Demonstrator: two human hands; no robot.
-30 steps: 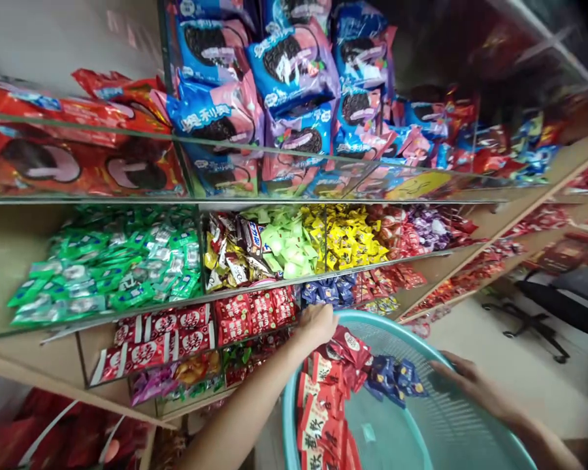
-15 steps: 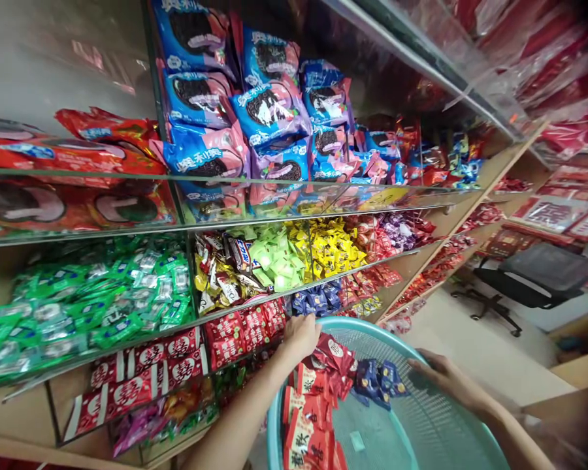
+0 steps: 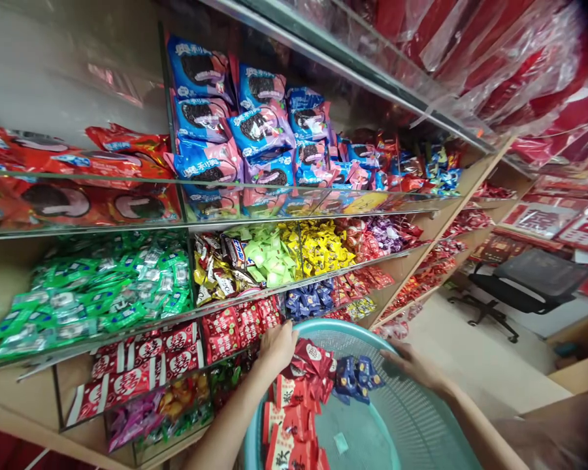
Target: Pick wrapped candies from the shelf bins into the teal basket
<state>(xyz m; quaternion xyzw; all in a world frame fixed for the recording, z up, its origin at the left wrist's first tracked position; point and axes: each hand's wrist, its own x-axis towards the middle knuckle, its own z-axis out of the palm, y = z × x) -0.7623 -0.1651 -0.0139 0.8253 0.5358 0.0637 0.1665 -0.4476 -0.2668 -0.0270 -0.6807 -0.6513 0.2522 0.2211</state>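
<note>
A teal mesh basin (image 3: 411, 424) sits low in front of me, against the candy shelves. In it lie red packets (image 3: 294, 418) with white labels and a few blue candy packets (image 3: 355, 377). My left hand (image 3: 276, 344) is at the basin's far left rim, fingers curled down over the edge beside the red packets. My right hand (image 3: 414, 367) lies on the mesh inside the basin, fingers stretched toward the blue packets, nothing in it.
Glass-fronted shelves (image 3: 225, 225) hold blue cookie bags (image 3: 255, 130), green candy (image 3: 102, 287), yellow candy (image 3: 318, 245), and red boxes (image 3: 142, 365). A black office chair (image 3: 524, 281) stands on the floor at right. Red wrapped goods hang overhead.
My view has swung up and right, so basin and hands sit further left in the picture. Both hands keep their places on the basin.
</note>
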